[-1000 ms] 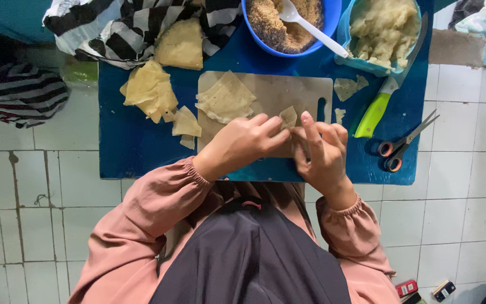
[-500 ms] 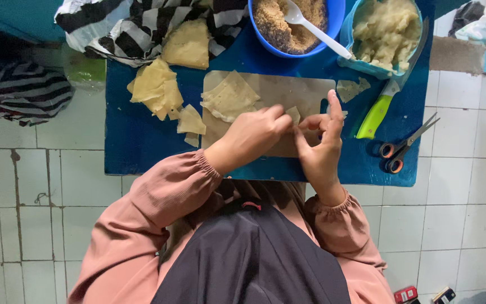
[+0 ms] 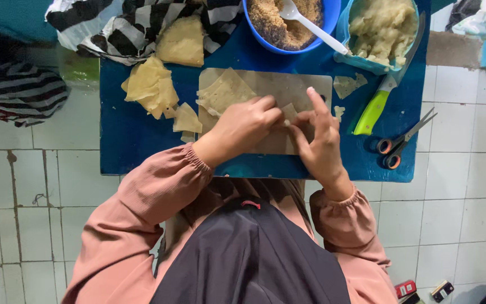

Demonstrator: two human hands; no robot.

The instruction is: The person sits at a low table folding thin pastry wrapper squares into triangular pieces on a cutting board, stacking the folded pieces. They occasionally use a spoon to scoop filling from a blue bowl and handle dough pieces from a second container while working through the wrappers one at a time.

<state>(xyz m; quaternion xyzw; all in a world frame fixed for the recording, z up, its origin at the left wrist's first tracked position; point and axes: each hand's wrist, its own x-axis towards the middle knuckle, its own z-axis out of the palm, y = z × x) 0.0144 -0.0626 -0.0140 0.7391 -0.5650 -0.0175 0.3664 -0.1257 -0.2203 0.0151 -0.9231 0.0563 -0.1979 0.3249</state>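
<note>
Both hands meet over a pale cutting board (image 3: 310, 87) on a low blue table (image 3: 136, 141). My left hand (image 3: 242, 127) and my right hand (image 3: 317, 144) pinch a small folded piece of thin yellowish dough wrapper (image 3: 289, 111) between their fingertips. My right index finger points up and away. More cut wrappers (image 3: 225, 93) lie stacked on the board's far left part. Both arms wear pink sleeves.
Loose wrapper sheets (image 3: 152, 85) lie left of the board. A blue bowl of brown crumbs (image 3: 288, 22) with a white spoon stands at the back, next to a container of pale mash (image 3: 381, 25). A green-handled knife (image 3: 373, 110) and scissors (image 3: 400, 143) rest on the right. Striped cloth (image 3: 113, 19) lies at the back left.
Both hands have stayed on the small wrapper piece, working it between the fingers. My right index finger has lifted and straightened.
</note>
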